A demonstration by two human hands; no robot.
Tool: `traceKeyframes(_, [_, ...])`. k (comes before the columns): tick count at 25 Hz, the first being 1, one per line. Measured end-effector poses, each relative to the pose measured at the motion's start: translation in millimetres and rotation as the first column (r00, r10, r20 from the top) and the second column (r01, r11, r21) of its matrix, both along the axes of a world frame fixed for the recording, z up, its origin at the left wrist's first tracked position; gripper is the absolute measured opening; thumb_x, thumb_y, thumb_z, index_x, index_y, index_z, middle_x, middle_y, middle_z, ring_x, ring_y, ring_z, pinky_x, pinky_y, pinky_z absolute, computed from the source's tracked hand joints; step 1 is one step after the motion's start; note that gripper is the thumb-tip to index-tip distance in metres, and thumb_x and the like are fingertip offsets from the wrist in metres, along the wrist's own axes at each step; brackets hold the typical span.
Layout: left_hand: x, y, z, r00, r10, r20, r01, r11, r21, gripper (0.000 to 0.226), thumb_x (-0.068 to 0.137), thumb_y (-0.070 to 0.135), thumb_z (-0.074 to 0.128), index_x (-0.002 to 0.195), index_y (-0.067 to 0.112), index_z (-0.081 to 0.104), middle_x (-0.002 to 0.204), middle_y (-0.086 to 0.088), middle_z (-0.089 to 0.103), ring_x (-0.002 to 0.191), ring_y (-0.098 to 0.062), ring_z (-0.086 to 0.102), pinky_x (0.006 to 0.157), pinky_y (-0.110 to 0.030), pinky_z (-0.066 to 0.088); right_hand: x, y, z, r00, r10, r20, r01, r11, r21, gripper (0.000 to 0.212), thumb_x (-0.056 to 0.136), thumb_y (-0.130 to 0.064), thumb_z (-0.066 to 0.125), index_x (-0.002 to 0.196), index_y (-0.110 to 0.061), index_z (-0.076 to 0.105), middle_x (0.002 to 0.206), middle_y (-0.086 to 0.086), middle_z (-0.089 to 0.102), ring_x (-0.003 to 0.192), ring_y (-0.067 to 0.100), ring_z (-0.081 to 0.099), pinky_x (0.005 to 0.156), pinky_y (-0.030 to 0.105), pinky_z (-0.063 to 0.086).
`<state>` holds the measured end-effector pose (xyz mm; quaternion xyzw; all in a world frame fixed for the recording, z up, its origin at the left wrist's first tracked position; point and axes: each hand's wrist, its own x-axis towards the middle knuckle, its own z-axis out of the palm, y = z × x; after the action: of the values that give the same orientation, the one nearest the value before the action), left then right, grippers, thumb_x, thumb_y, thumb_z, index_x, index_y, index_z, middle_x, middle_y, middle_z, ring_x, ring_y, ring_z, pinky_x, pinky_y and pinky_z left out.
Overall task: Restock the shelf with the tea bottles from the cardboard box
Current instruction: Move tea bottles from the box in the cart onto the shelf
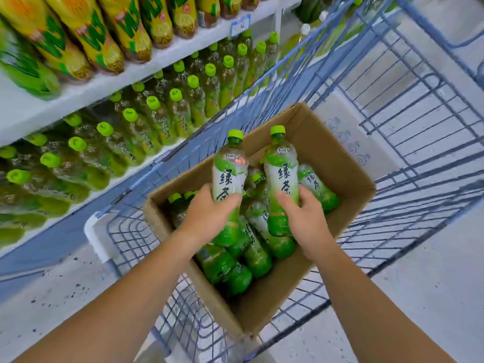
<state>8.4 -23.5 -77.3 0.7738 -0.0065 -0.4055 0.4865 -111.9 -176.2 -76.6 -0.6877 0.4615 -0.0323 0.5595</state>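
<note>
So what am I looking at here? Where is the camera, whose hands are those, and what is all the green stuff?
There is no machine here, just a person's two bare hands. The single picture comes from a camera worn on the person's head, looking forward and down.

The left hand grips one green tea bottle. The right hand grips a second green tea bottle. Both bottles are held cap up over an open cardboard box, where more bottles of the same kind lie loose.

The box sits in a blue wire cart. To the left is a white shelf with rows of green-capped bottles, and yellow-labelled bottles stand on the shelf above.
</note>
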Motion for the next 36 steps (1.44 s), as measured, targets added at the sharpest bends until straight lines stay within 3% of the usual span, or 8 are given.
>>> traceKeyframes(3, [2.5,35.7,26.5,0.993,0.072,0.090,-0.067,0.996,-0.056,0.021,0.087,0.033,0.070,0.107,0.030,0.062,0.097,0.012,0.068,0.087,-0.006,0.064,0.056,-0.022,0.046,5.8,31.2,18.1,0.994,0.060,0.091,-0.057,0.998,-0.027,0.037,0.088,-0.049,0.063,0.122,-0.034,0.063,0.111,-0.013,0.070,0.105,0.006,0.065,0.094,0.040,0.053])
traceKeyframes(7, [0.3,92.0,54.0,0.958,0.230,0.171,-0.208,0.968,-0.137,0.013,0.090,0.031,0.069,0.097,0.036,0.059,0.093,0.019,0.067,0.080,0.004,0.063,0.062,-0.023,0.048,28.0,76.8,38.6,0.950,0.195,0.244,-0.189,0.981,-0.047,0.027,0.094,-0.035,0.063,0.121,-0.036,0.062,0.105,-0.024,0.070,0.097,-0.006,0.064,0.082,0.022,0.052])
traceKeyframes(10, [4.4,142.7,67.7,0.907,0.334,0.258,-0.305,0.941,-0.145,0.021,0.089,0.032,0.070,0.107,0.032,0.061,0.097,0.014,0.069,0.086,-0.008,0.067,0.068,-0.030,0.053,51.4,121.5,50.2,0.900,0.293,0.322,-0.295,0.954,-0.043,0.025,0.094,-0.030,0.063,0.119,-0.036,0.062,0.102,-0.027,0.070,0.097,-0.007,0.065,0.080,0.015,0.050])
traceKeyframes(15, [32.1,240.8,89.9,0.817,0.449,0.363,-0.427,0.893,-0.143,0.021,0.087,0.030,0.071,0.105,0.031,0.061,0.094,0.014,0.069,0.078,0.002,0.064,0.061,-0.020,0.049,110.1,208.0,67.8,0.810,0.418,0.412,-0.463,0.886,0.012,0.031,0.091,-0.034,0.068,0.122,-0.033,0.062,0.108,-0.014,0.073,0.099,0.007,0.070,0.081,0.032,0.056])
traceKeyframes(18, [52.1,305.1,94.0,0.762,0.503,0.407,-0.495,0.858,-0.134,0.020,0.084,0.031,0.075,0.100,0.031,0.062,0.091,0.015,0.069,0.073,0.008,0.063,0.057,-0.015,0.045,149.6,261.7,74.8,0.742,0.504,0.442,-0.564,0.826,0.005,0.035,0.091,-0.030,0.067,0.126,-0.028,0.061,0.108,-0.011,0.073,0.096,0.006,0.070,0.075,0.028,0.056])
traceKeyframes(25, [118.6,422.4,80.5,0.741,0.532,0.410,-0.516,0.842,-0.158,0.029,0.083,0.033,0.077,0.109,0.028,0.064,0.097,0.014,0.071,0.085,0.000,0.067,0.064,-0.018,0.050,231.8,371.9,51.5,0.759,0.460,0.460,-0.547,0.835,0.067,0.028,0.090,-0.028,0.070,0.117,-0.029,0.062,0.109,-0.003,0.074,0.100,0.019,0.071,0.093,0.051,0.055])
traceKeyframes(33, [229.9,446.3,22.4,0.702,0.519,0.488,-0.474,0.851,-0.224,0.030,0.081,0.040,0.076,0.106,0.033,0.062,0.097,0.015,0.072,0.086,-0.001,0.067,0.074,-0.028,0.057,347.1,406.5,0.7,0.680,0.494,0.542,-0.595,0.803,0.014,0.025,0.095,-0.027,0.064,0.117,-0.035,0.058,0.116,-0.012,0.071,0.107,0.004,0.067,0.092,0.032,0.051])
traceKeyframes(36, [270.8,431.0,6.1,0.678,0.504,0.534,-0.416,0.863,-0.286,0.037,0.077,0.039,0.079,0.110,0.036,0.062,0.100,0.018,0.073,0.090,0.000,0.069,0.082,-0.035,0.059,385.0,397.6,-12.4,0.620,0.515,0.592,-0.601,0.797,-0.064,0.031,0.096,-0.025,0.063,0.125,-0.030,0.055,0.119,-0.009,0.070,0.109,0.009,0.067,0.093,0.036,0.053])
